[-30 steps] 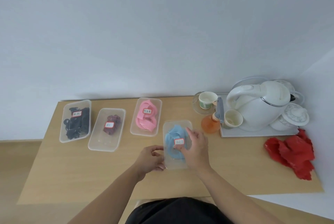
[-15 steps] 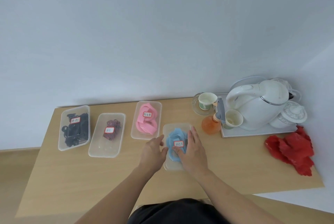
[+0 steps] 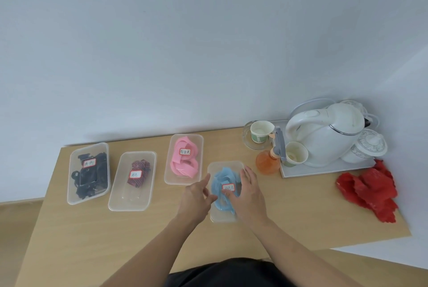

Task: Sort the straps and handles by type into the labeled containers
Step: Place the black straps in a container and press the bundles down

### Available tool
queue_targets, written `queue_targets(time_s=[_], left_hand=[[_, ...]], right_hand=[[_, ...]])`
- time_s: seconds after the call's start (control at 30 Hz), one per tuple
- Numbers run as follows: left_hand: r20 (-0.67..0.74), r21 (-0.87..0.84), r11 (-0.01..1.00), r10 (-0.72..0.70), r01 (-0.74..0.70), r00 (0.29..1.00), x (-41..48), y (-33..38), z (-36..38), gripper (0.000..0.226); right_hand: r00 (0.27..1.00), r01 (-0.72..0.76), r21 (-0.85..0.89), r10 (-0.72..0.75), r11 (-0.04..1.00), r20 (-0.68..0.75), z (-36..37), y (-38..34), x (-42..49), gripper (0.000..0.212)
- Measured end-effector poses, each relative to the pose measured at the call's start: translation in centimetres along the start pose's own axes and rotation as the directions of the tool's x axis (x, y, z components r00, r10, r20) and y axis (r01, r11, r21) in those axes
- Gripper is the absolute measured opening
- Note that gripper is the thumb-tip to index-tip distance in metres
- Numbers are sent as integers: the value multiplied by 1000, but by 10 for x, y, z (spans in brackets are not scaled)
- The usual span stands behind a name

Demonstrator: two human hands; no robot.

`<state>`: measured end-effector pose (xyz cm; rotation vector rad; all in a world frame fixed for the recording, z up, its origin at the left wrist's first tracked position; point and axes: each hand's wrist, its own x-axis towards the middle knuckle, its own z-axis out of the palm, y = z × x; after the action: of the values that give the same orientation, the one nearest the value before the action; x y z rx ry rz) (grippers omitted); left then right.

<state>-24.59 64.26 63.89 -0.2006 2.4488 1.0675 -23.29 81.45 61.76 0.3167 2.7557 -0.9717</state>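
Blue straps in the nearest container, a grip on either side

On the desk (image 3: 92, 240) a far row of three labelled containers is seen, filled with black straps (image 3: 90, 175), striped straps (image 3: 139, 173) and pink straps (image 3: 184, 164). The blue container (image 3: 225, 163) is set nearer the person and just right of the pink one, its long axis running away from the body. The right grip (image 3: 249, 194) is laid over its right half, straight fingers touching the blue straps (image 3: 222, 179) beside the label (image 3: 228, 187), clasping nothing. The left grip (image 3: 195, 198) is held at its left wall, fingers loose and uncurled. The sorting is judged nearly done, and the right grip is the closer one for any last tuck
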Motion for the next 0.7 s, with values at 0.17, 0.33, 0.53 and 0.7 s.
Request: queue_targets(time_s=[0.17, 0.33, 0.53, 0.7], left_hand=[[27, 17, 1000, -7, 6, 1000, 1, 3, -2, 72], [120, 234, 972, 8, -36, 993, 9, 9, -12, 100], [266, 632, 761, -32, -149, 963, 13, 17, -10, 146], [216, 869, 428, 124, -248, 969, 12, 34, -9, 128]], right_hand=[[999, 31, -35, -31, 999, 10, 0, 1, 3, 90], [997, 56, -52, -54, 997, 53, -1, 4, 9, 97], [989, 138, -251, -118, 958, 94, -3, 9, 15, 94], [957, 289, -453, -271, 843, 106, 4, 17, 17, 80]])
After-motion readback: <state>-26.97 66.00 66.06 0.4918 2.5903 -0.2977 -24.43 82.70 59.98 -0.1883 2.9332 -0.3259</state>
